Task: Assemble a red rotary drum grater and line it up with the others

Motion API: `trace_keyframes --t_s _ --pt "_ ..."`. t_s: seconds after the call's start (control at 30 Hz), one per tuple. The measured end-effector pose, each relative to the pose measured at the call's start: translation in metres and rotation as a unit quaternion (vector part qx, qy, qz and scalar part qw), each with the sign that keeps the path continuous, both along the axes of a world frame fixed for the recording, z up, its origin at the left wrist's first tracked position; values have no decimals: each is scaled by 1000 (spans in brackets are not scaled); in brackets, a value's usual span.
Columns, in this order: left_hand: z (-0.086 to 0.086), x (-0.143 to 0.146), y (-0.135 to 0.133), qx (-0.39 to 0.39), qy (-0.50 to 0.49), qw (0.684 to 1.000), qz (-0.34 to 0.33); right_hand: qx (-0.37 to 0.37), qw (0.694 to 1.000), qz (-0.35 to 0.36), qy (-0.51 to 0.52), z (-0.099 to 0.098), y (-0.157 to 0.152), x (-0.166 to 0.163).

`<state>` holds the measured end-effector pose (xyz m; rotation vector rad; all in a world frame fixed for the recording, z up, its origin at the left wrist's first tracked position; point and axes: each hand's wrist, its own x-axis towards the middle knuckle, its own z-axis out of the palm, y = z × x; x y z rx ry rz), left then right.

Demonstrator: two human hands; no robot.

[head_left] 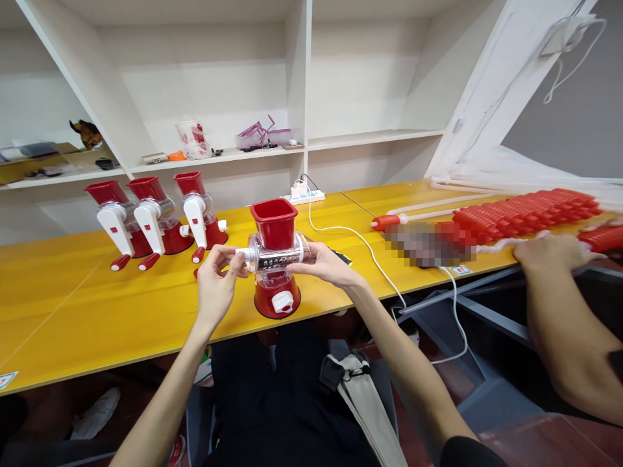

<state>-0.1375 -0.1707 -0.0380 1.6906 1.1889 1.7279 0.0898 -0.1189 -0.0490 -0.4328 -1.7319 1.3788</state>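
A red rotary drum grater (275, 224) stands upright on the yellow table in front of me, with a red square hopper, a clear housing, a metal drum and a white knob on its red base. My left hand (217, 282) is closed, thumb and fingers pinching the white crank (243, 255) at the left end of the housing. Most of that crank is hidden behind the hand; a bit of red shows beside it. Around the right end of the clear housing, my right hand (327, 263) is closed, its thumb in front near the drum.
Three similar graters (156, 214) with white cranks stand at the back left. A power strip (304, 196) and white cable lie behind. At right are stacked red parts (528, 214), a blurred patch, and another person's hand (549, 253) near a red part. White shelves (374, 137) rise behind.
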Motion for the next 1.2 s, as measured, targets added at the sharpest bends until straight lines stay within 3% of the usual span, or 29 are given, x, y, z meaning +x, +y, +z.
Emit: trace_keyframes --t_s 0.2,0.3,0.5,0.67,0.83,1.03,1.1,1.2 --pt "-4 -9 7 6 11 1000 19 0 999 -22 33 0 -1 -6" --pt "-11 -25 20 13 103 992 68 -2 999 -17 33 1 0 -5" --pt "-35 -52 46 -51 421 901 86 0 1000 5 27 -1 3 -4" --pt "-48 -51 50 -115 523 842 61 20 1000 10 21 -4 7 -5" --pt "-52 -54 50 -143 507 849 41 55 998 21 -3 -1 9 2" --pt "-48 -51 48 -134 542 829 42 48 998 -35 -2 -4 22 17" --pt "-45 -49 48 -141 520 840 68 43 998 -51 3 -5 27 20" --pt "-41 -49 48 -166 426 887 73 42 998 -52 0 -6 31 22"
